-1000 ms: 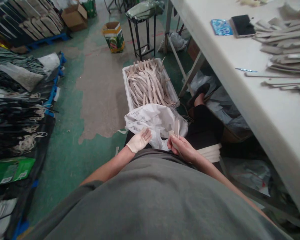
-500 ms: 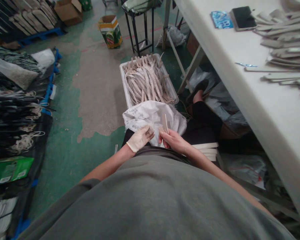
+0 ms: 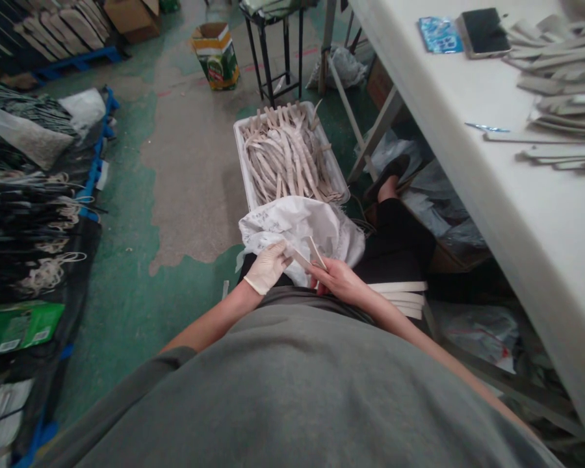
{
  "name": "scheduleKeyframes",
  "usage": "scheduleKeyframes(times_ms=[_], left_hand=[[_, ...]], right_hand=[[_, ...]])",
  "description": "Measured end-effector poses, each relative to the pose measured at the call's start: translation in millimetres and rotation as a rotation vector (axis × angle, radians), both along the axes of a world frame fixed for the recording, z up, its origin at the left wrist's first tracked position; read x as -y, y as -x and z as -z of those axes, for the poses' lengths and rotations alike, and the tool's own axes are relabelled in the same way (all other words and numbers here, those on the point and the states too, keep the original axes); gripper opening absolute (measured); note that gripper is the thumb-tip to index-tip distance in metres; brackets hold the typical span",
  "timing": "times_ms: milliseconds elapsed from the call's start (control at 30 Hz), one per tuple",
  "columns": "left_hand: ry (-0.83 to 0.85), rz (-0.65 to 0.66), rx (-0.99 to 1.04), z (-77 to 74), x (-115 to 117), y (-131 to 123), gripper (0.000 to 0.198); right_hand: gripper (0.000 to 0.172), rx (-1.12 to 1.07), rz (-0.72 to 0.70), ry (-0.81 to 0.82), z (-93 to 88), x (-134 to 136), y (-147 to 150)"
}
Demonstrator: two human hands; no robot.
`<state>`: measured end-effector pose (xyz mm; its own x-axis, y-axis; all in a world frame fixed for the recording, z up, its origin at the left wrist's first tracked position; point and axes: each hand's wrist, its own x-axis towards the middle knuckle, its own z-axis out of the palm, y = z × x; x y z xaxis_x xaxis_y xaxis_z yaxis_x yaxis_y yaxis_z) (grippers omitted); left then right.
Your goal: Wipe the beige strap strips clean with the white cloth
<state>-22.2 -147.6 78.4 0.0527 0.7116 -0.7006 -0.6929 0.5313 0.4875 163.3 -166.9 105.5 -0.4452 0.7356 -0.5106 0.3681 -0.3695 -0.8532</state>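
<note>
My left hand (image 3: 268,268), in a pale glove, is closed on one end of a light beige strip (image 3: 299,258) above my lap. The strip runs across to my right hand (image 3: 342,281), which is bare and pinches it between thumb and fingers. A second strip end (image 3: 316,252) sticks up from the right hand; whether it belongs to the same strip I cannot tell. Beneath both hands a white woven sack (image 3: 292,218) lies across my lap. Several pale strips (image 3: 400,287) rest on my thigh beside the right forearm.
A white crate (image 3: 241,156) heaped with beige strips (image 3: 287,153) stands ahead on the floor. On the right, a white table (image 3: 472,97) carries a phone (image 3: 485,31), a blue packet (image 3: 439,35) and stacked strips (image 3: 560,71). Pallets with bundled cords (image 3: 24,240) line the left.
My left hand has gone from holding no visible strip to gripping a strip's end. The strip now spans both hands, and the end above my right hand leans more to the left.
</note>
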Motion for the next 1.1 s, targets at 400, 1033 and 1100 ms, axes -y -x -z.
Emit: scheduleKeyframes(times_ms=[400,1033,1100], left_hand=[[0.109,-0.144,-0.007,-2.9,-4.8,5.2,0.023],[0.069,-0.034,0.105,-3.0,17.0,2.3,0.018],[0.120,-0.128,0.118,-1.5,17.3,13.1,0.015]], right_hand=[[0.038,0.259,-0.031,-0.243,-14.7,17.9,-22.6],[0.037,0.242,-0.240,-0.161,-16.7,-28.3,12.0],[0.040,0.228,-0.332,-0.146,-24.3,-32.5,8.6]])
